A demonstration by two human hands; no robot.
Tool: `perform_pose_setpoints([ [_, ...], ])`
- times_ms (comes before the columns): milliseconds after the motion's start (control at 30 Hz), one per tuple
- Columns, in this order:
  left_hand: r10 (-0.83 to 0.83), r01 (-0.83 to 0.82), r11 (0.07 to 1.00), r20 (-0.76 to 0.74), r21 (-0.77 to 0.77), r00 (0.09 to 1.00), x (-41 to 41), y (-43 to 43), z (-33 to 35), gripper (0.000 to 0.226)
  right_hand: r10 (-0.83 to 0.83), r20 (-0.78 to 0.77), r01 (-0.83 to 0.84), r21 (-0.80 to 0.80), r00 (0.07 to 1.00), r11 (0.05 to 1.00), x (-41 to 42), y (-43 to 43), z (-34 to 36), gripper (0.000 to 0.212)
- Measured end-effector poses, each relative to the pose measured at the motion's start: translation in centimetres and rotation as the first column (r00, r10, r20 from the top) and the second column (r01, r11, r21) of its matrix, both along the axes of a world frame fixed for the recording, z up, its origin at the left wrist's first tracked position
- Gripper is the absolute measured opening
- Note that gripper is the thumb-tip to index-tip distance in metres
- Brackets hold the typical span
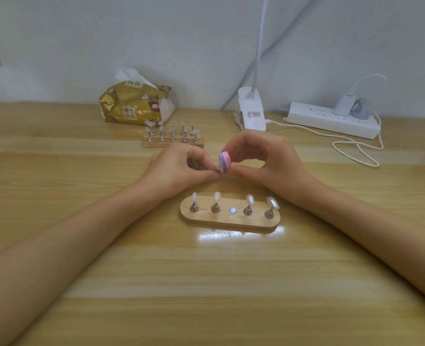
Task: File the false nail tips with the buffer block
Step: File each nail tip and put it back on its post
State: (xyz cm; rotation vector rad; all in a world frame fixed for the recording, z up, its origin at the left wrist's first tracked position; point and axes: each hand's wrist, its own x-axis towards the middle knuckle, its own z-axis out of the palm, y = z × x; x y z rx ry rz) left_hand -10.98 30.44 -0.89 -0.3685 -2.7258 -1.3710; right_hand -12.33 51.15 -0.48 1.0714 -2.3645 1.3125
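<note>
Both hands meet just above the middle of the wooden bench (81, 258), forearms reaching in from about 7 and 5 o'clock. The right hand (269, 163) has its grip closed on a small buffer block (225, 159), pink and purple in layers, pinched between thumb and fingers. The left hand (179, 168) has its grip closed on a false nail tip (218, 166), a pale translucent piece showing just past the fingertips; whether a metal stand is held beneath it cannot be told. The block touches the tip at the point where the two hands come together. At 6 o'clock from the hands, near them, lies an oval wooden holder (229, 221) carrying four metal stands, each topped with a clear nail tip, and one bare round magnet (233, 210) in the middle slot. At 12 o'clock, just beyond the hands, a second wooden holder (172, 143) stands crowded with more stands and tips in two rows. Behind it, toward 11 o'clock, sits a gold tissue pack (134, 104) with a white tissue sticking out. At 1 o'clock a white clip-on device (252, 111) with a cable rising from it rests against the wall, and at 2 o'clock a white power strip (331, 119) holds a plugged-in charger, its white cord (356, 151) looping over the bench.
</note>
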Motion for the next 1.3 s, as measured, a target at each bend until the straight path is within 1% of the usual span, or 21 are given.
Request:
perform_pose_setpoints([
  [67,0.002,-0.002,1.0,0.002,-0.006,1.0,0.01,0.0,0.03,0.011,0.005,0.032,-0.006,0.032,0.999,0.999,-0.03,0.04,0.02,0.018],
  [167,-0.002,0.002,1.0,0.008,-0.007,1.0,0.04,-0.01,0.06,0.012,0.013,-0.045,-0.014,-0.021,0.999,1.0,-0.02,-0.11,-0.01,0.017],
  [200,0.0,0.0,1.0,0.008,-0.005,1.0,0.04,-0.02,0.05,0.012,0.019,-0.048,-0.02,-0.026,0.999,0.999,-0.07,-0.17,0.01,0.017],
  [300,0.007,-0.007,1.0,0.011,-0.001,1.0,0.04,0.08,0.06,0.011,0.001,-0.007,0.0,0.047,1.0,0.999,-0.31,-0.01,-0.02,0.014],
  [433,0.0,0.0,1.0,0.016,0.002,1.0,0.07,-0.02,0.07,0.011,0.002,-0.098,-0.003,-0.003,0.995,1.0,-0.2,-0.09,-0.22,0.014],
  [533,-0.002,0.002,1.0,0.014,0.002,1.0,0.05,0.02,0.07,0.011,0.004,-0.056,-0.001,0.058,0.998,0.998,-0.33,-0.06,-0.29,0.014],
  [633,-0.004,0.004,1.0,0.014,0.002,1.0,0.1,0.06,0.12,0.012,-0.005,-0.127,0.01,0.037,0.992,0.999,-0.34,-0.1,-0.34,0.013],
  [767,-0.003,0.003,1.0,0.016,0.0,1.0,0.11,0.1,0.1,0.011,-0.004,-0.067,0.009,0.07,0.998,0.998,-0.44,0.01,-0.38,0.013],
  [867,-0.007,0.007,1.0,0.014,0.0,1.0,0.15,0.04,0.13,0.013,-0.012,-0.136,0.019,0.044,0.991,0.999,-0.41,-0.07,-0.35,0.013],
  [967,-0.007,0.007,1.0,0.008,0.003,1.0,0.09,0.09,0.07,0.011,0.006,-0.086,0.001,0.08,0.996,0.997,-0.38,-0.02,-0.28,0.014],
  [1067,-0.013,0.013,1.0,0.002,0.003,1.0,0.14,0.05,0.06,0.011,-0.003,-0.143,0.014,0.076,0.99,0.997,-0.45,-0.03,-0.29,0.015],
  [1167,-0.011,0.011,1.0,-0.001,0.002,1.0,0.1,0.09,0.08,0.012,0.009,-0.084,-0.001,0.091,0.996,0.996,-0.43,-0.03,-0.25,0.016],
  [1233,-0.01,0.01,1.0,0.001,0.003,1.0,0.12,0.06,0.11,0.012,-0.011,-0.106,0.017,0.055,0.994,0.998,-0.44,0.05,-0.24,0.016],
  [1300,-0.015,0.015,1.0,-0.002,-0.001,1.0,0.12,0.01,0.09,0.012,0.009,-0.108,-0.001,0.074,0.994,0.997,-0.43,-0.02,-0.19,0.017],
])
